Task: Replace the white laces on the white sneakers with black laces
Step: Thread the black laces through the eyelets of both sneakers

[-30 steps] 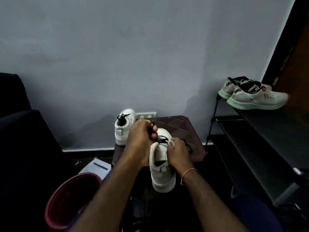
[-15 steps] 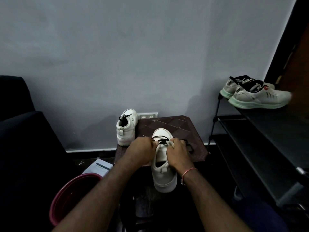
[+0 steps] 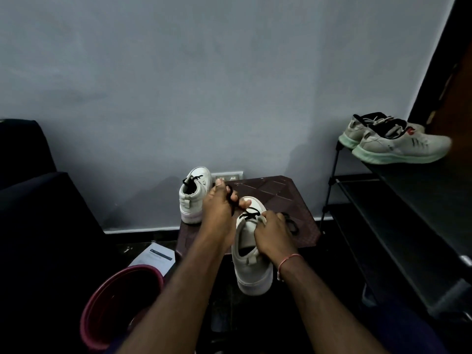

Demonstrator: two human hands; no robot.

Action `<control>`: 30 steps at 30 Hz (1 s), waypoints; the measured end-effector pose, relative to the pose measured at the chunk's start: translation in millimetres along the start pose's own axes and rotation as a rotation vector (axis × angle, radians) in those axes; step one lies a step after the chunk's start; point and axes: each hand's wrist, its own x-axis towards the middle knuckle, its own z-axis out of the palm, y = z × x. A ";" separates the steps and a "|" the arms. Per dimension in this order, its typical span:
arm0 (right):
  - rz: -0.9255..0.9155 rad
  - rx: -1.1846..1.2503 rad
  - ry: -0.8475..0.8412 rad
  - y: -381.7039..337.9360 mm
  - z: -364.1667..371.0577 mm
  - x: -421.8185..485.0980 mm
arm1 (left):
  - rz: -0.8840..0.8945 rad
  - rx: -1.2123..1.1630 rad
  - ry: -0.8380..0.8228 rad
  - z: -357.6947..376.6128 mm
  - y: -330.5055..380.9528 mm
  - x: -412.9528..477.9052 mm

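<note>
**Black lace drawn up and left across the near sneaker**

The left hand (image 3: 219,208) pinches a black lace (image 3: 249,215) end, raised up-left of the near sneaker (image 3: 251,254). The right hand (image 3: 274,232) is closed on that shoe's right eyelet edge, steadying it. The sneaker's long axis runs away from the person, toe on the brown stool (image 3: 286,200). The far sneaker (image 3: 192,198), already black-laced, stands just beyond the left hand. Only 1 crossing is threaded.
</note>
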 end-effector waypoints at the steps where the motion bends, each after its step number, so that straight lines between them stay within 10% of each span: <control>1: -0.003 -0.008 0.006 -0.6 -0.2 -0.4 | -0.048 0.019 0.047 2.6 -1.1 3.4; 8: -0.040 -0.035 0.025 4.7 0.8 -4.4 | 0.036 -0.003 -0.189 34.8 43.5 -42.0; 12: 0.007 -0.047 0.011 -0.2 1.7 -2.7 | 0.639 1.095 -0.084 2.0 39.0 -27.6; 15: 0.010 -0.094 0.013 -2.6 2.9 -2.1 | 0.395 1.783 -0.142 -33.2 16.2 -0.9; 18: 0.006 -0.093 0.008 -1.9 2.7 -2.6 | 0.248 1.966 -0.298 -48.2 2.4 8.9; 25: 0.013 -0.079 -0.007 -3.2 -2.0 -6.2 | 0.485 1.380 -0.327 -23.2 13.3 -2.6; 30: 0.001 -0.051 0.004 1.2 -0.7 -6.2 | 0.121 0.001 -0.439 14.0 47.5 -47.8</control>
